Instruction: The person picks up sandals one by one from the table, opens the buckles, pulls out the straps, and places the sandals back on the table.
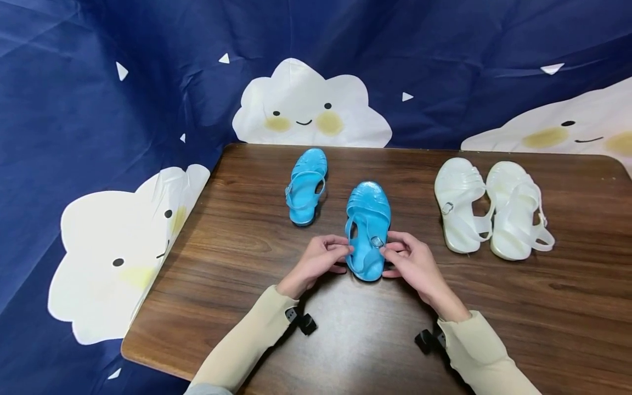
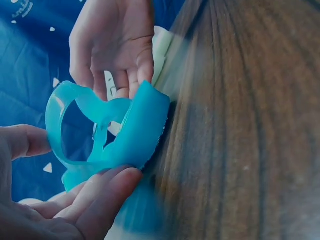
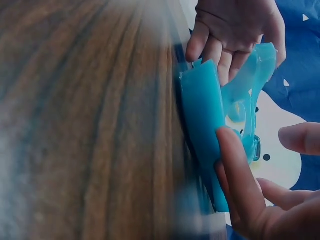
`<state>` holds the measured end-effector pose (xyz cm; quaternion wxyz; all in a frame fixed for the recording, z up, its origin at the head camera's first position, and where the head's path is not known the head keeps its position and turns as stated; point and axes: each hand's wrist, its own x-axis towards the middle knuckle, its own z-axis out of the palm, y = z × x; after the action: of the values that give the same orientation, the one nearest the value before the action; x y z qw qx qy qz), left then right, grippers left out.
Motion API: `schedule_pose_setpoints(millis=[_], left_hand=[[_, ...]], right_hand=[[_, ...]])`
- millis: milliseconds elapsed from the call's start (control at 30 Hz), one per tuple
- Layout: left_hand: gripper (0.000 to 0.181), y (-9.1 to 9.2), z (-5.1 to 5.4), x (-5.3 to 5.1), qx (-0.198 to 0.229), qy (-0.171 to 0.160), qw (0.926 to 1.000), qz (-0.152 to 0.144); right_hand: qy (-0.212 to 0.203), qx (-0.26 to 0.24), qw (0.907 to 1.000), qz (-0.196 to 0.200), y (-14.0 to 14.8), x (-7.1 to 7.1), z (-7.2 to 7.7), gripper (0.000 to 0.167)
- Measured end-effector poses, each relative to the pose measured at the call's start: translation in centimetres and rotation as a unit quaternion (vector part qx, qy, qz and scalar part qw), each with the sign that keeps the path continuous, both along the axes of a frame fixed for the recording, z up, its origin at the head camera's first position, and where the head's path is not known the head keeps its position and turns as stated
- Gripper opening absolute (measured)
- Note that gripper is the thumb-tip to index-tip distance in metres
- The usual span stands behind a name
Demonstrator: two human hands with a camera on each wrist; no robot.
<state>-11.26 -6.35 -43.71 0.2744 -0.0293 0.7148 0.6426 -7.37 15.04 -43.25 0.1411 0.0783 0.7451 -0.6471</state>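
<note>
A blue jelly sandal (image 1: 370, 216) lies on the table between both hands, toe pointing away and its buckle on the right. My left hand (image 1: 323, 255) touches its left side near the heel; in the left wrist view the thumb is at the heel strap and the fairly straight fingers rest along the sole. On the right side, my right hand (image 1: 415, 263) lays extended fingers (image 3: 235, 165) against the sole edge, its thumb apart from the sandal in the right wrist view. Farther back to the left is a second blue sandal (image 1: 303, 197), also toe away.
Two white sandals (image 1: 459, 219) lie side by side on the right of the brown wooden table (image 1: 247, 230). A dark blue curtain (image 1: 163, 55) with white clouds hangs behind and to the left. Small black devices (image 1: 307, 323) are strapped to both wrists.
</note>
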Motion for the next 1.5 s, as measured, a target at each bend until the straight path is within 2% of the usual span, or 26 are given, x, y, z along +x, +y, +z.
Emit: schedule_pose_setpoints(millis=[300, 800, 1333, 1500], left_hand=[[0.040, -0.7, -0.1, 0.9, 0.020, -0.008, 0.9997, -0.009], [0.040, -0.9, 0.0, 1.5, 0.015, -0.012, 0.9996, -0.023], [0.040, -1.4, 0.0, 1.3, 0.020, -0.032, 0.9980, -0.051], [0.040, -1.6, 0.3, 1.0, 0.026, -0.041, 0.9962, -0.072]], right_hand=[[-0.002, -0.038, 0.9992, 0.013, 0.1, 0.8, 0.4, 0.048], [-0.014, -0.046, 0.9987, 0.016, 0.2, 1.3, -0.1, 0.042], [-0.021, -0.042, 0.9988, 0.017, 0.3, 1.6, -0.3, 0.037], [-0.019, -0.036, 0.9990, 0.016, 0.4, 1.5, -0.3, 0.037]])
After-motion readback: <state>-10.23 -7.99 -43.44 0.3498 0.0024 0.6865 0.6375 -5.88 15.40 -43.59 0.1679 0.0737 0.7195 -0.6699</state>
